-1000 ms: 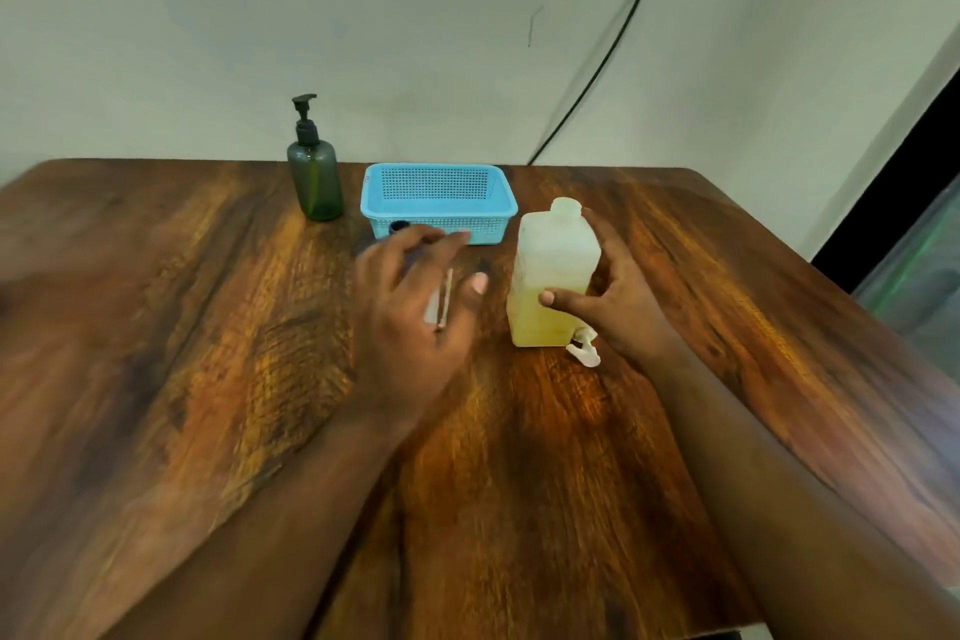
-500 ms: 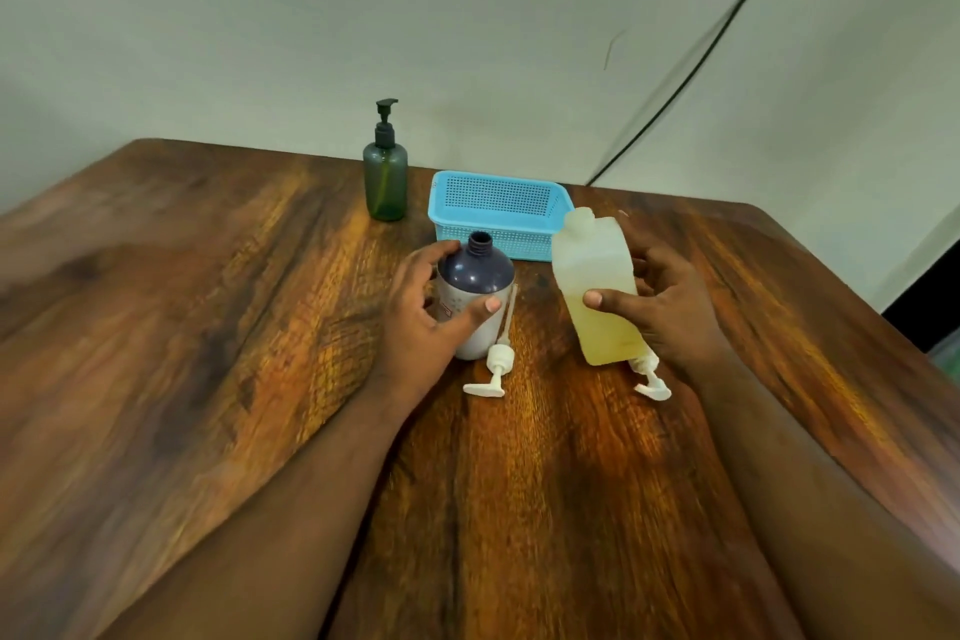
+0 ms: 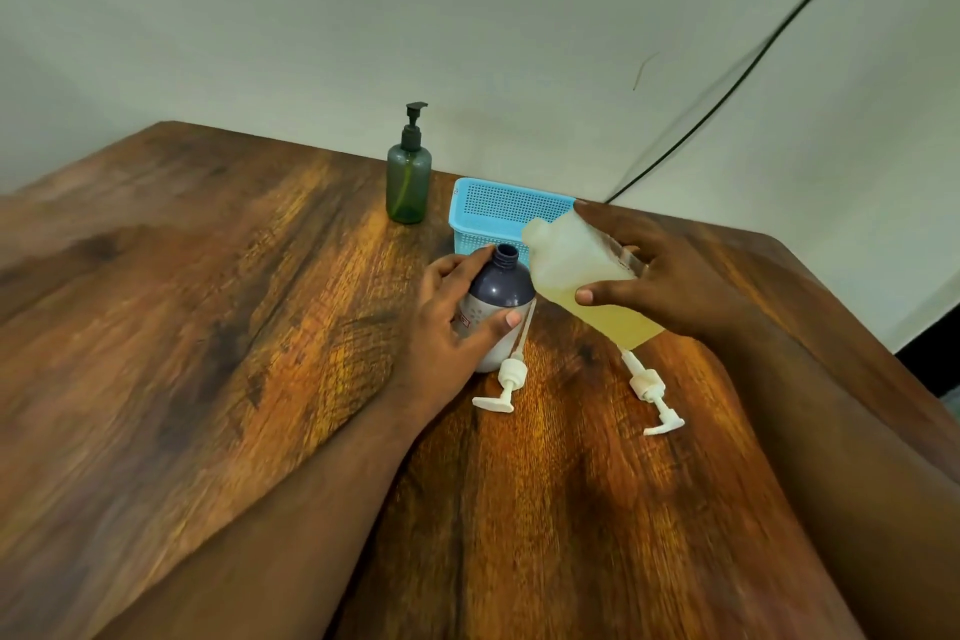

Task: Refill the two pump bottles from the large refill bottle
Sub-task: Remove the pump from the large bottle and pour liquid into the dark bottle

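Observation:
A dark purple pump bottle stands upright on the wooden table with its neck uncovered. My left hand grips its side. My right hand holds the large translucent refill bottle, lifted off the table and tilted left, its mouth close beside the purple bottle's neck. Yellowish liquid sits in its lower part. Two white pump heads lie on the table: one by the purple bottle, another below the refill bottle. A green pump bottle with a black pump stands at the back.
A light blue plastic basket sits behind the purple bottle, near the table's far edge. A black cable runs down the wall at the right. The table's right edge drops off near my right forearm.
My right hand has lifted the refill bottle off the table and tipped it left toward the purple bottle's neck. My left hand keeps its hold on the purple bottle.

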The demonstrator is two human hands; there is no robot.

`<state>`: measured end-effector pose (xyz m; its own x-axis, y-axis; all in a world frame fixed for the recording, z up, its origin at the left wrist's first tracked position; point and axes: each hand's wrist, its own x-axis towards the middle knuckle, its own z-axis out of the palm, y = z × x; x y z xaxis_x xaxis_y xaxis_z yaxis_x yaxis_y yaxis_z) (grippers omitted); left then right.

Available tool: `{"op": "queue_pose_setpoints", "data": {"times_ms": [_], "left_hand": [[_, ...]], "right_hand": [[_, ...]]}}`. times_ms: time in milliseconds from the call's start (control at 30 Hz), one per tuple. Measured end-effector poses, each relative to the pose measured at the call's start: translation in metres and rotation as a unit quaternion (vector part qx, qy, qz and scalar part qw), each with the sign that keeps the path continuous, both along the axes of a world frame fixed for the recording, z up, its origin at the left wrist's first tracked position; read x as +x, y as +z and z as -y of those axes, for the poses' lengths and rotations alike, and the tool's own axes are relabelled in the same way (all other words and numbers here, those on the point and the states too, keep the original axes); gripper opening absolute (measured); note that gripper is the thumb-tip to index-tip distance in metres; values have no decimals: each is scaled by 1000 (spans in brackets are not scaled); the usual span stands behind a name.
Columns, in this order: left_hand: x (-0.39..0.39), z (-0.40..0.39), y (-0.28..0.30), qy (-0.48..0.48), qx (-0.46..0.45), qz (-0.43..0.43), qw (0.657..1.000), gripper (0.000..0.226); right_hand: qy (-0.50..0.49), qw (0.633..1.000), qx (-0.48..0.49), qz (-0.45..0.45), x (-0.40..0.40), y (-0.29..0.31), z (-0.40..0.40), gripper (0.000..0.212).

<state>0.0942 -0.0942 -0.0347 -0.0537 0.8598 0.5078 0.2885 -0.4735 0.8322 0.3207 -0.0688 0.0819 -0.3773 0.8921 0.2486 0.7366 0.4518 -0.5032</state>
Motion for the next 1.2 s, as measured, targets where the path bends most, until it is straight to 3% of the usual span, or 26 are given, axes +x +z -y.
{"op": "queue_pose_setpoints", "data": {"times_ms": [400,1200], "left_hand": [[2,0,-2,-10,8,11,1000,65],[2,-1,-1,-17,-15,28,999,67]], "right_hand": [[20,993,35,108,-6,20,-2,82],[55,987,19,151,-8,31,-7,81]]}}
